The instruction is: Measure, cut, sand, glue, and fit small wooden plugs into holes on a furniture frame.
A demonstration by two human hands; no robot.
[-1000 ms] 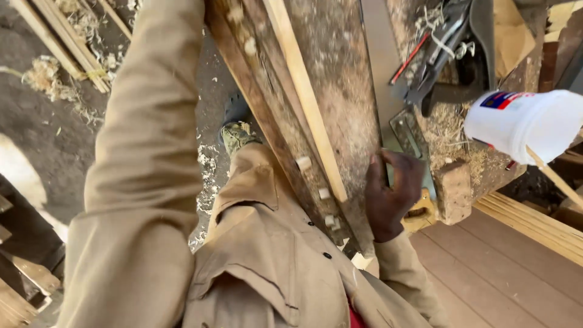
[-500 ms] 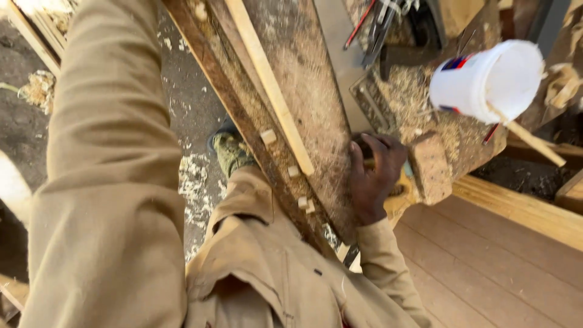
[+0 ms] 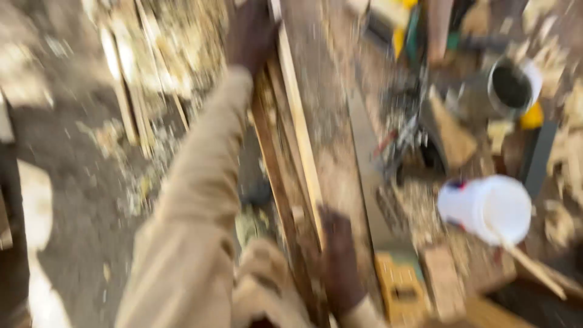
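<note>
The frame is blurred by motion. A long rough wooden plank (image 3: 331, 121) runs away from me, with a pale thin strip (image 3: 297, 133) lying along its left side. My left hand (image 3: 249, 36) reaches far out in a tan sleeve and grips the plank's left edge near the top of the view. My right hand (image 3: 340, 255) rests on the near end of the plank, fingers closed over its edge.
A white plastic bucket (image 3: 489, 209) with a stick in it lies to the right. A dark-mouthed can (image 3: 513, 88) stands further back amid tools, wood offcuts and shavings. A yellow block (image 3: 401, 291) sits near my right hand. Loose slats (image 3: 130, 91) lie on the dirt at left.
The view has tipped up and forward, so more of the plank's far end and my left hand show. My right hand stays at the plank's near end.
</note>
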